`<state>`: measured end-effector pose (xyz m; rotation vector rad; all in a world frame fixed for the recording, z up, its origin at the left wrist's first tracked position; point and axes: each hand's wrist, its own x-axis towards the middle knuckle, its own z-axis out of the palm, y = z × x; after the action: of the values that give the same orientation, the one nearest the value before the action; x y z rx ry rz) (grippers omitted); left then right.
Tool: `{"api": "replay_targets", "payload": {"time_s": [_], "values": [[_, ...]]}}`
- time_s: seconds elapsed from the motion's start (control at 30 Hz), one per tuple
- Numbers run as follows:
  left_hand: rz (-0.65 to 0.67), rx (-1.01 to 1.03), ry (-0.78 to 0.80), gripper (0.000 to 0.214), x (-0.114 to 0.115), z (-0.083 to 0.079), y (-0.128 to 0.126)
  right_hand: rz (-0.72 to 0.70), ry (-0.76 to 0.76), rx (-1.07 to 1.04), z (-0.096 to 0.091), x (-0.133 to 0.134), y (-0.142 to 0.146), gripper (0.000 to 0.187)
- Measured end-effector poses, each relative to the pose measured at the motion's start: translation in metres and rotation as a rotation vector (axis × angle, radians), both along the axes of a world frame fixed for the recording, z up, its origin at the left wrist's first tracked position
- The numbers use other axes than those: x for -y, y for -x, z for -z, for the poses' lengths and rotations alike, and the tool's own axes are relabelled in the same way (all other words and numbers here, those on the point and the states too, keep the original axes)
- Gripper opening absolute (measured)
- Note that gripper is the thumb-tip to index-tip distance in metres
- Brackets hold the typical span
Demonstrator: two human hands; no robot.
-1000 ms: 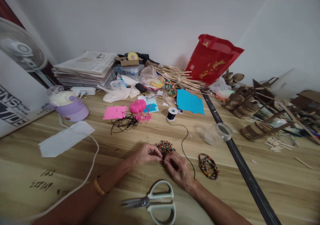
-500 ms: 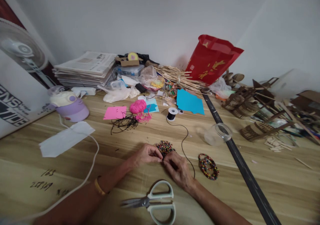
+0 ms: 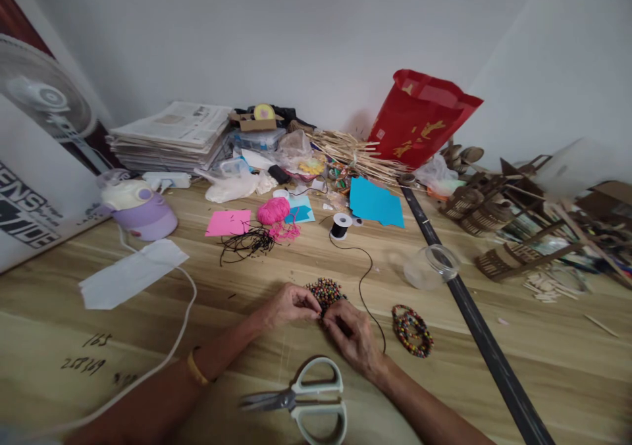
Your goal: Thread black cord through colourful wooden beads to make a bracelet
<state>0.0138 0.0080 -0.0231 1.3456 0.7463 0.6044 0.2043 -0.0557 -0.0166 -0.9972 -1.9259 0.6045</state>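
My left hand point(image 3: 288, 305) and my right hand point(image 3: 353, 335) meet at the near edge of a pile of small coloured beads point(image 3: 324, 291) on the wooden table point(image 3: 543, 359). Both pinch with fingertips together; what sits between them is too small to make out. A thin black cord point(image 3: 366, 277) runs from my right hand up to a black thread spool point(image 3: 339, 225). A finished beaded bracelet point(image 3: 411, 330) lies just right of my right hand. White-handled scissors point(image 3: 306, 400) lie close in front of me.
A clear jar point(image 3: 430, 266) lies on its side by a long dark strip point(image 3: 474, 320). Pink yarn point(image 3: 272, 211), pink paper point(image 3: 228, 222), blue paper point(image 3: 375, 203), black cord scraps point(image 3: 245, 242), a white sheet point(image 3: 129, 274), newspapers point(image 3: 172, 135), a red bag point(image 3: 419, 117) and wooden models point(image 3: 498, 228) fill the far side.
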Motion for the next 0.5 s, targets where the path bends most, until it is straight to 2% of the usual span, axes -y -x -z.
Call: {"api": "replay_targets", "payload": {"time_s": [0.27,0.5], "values": [[-0.006,0.008,0.02,0.026,0.0004,-0.0037,-0.0003,-0.015,0.007,0.006,0.0015,-0.0005,-0.0012,0.015],[-0.007,0.006,0.016,0.023,0.0003,-0.0008,-0.0004,-0.007,0.007,0.011,0.0026,-0.0004,-0.0011,0.014]]}}
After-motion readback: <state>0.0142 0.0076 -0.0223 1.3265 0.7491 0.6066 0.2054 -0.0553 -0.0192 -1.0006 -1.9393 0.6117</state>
